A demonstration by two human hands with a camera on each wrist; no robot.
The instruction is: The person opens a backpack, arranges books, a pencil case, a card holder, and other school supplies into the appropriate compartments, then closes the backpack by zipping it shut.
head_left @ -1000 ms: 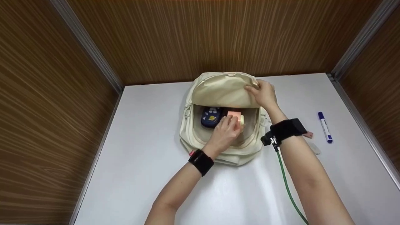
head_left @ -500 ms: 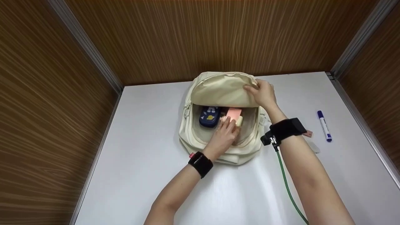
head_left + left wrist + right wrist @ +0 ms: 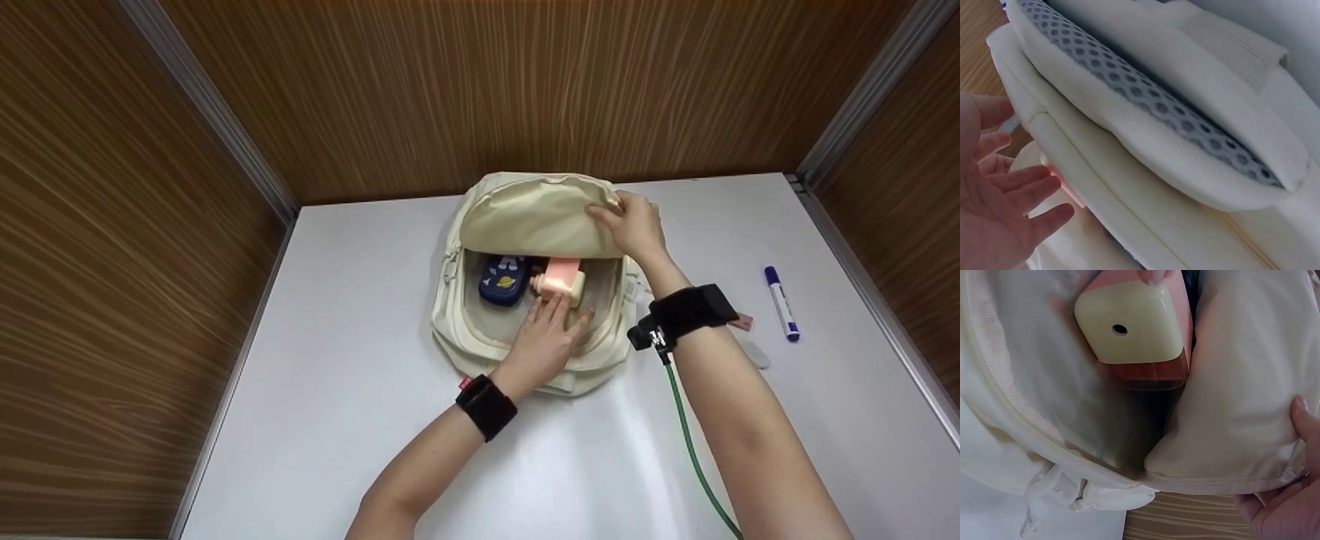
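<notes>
A cream backpack (image 3: 452,315) lies on the table with its main compartment unzipped. My right hand (image 3: 636,225) pinches the upper right edge of its flap (image 3: 544,217) and holds it up. Inside are a navy pencil case (image 3: 504,283) with a planet print and, to its right, a pink-and-cream pencil sharpener (image 3: 562,281). In the right wrist view the sharpener (image 3: 1134,320) shows a cream face with a round hole and a clear reddish drawer. My left hand (image 3: 546,341) reaches into the opening, fingers extended, fingertips right at the sharpener's near side.
A blue-capped marker (image 3: 781,304) lies on the white table (image 3: 337,360) to the right. Partly behind my right forearm are a small pinkish piece (image 3: 742,322) and a pale translucent item (image 3: 754,352). A green cable (image 3: 686,435) trails from the right wrist. Wood-grain panels (image 3: 480,90) enclose the table.
The left hand has let go of the pencil sharpener inside the backpack and drawn slightly back toward me, its fingers spreading. The right hand keeps holding the flap in the same place.
</notes>
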